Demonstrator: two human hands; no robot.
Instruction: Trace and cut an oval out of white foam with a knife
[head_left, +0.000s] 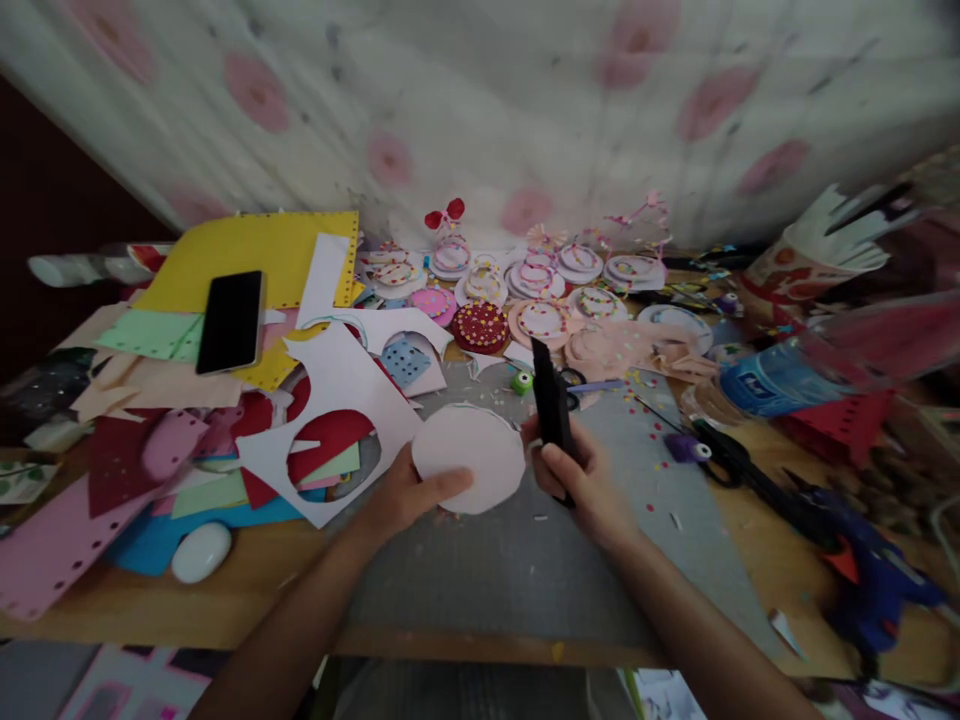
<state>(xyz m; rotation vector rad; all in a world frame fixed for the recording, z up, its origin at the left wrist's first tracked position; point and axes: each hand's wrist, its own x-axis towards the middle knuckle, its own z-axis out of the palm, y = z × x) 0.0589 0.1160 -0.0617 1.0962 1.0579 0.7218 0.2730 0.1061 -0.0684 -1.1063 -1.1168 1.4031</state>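
My left hand (420, 493) grips a round white card disc (469, 460), its thumb lying flat across the lower part of the face. The disc's edge looks slightly uneven. My right hand (581, 480) is wrapped round a long black tool (551, 400) shaped like a stapler, which points up and away just right of the disc. The tool and the disc look close together but apart. Left of my left hand lies a white card sheet (401, 435) with a large round hole cut in it. Below both hands is a grey mat (517, 590).
Decorated small hats (480, 327) crowd the back. Coloured sheets, a phone (231, 322) and a white oval object (201, 552) lie left. On the right are a plastic bottle (780, 385), scissors (742, 470), a blue glue gun (877, 585) and a paper cup (806, 265) of sticks.
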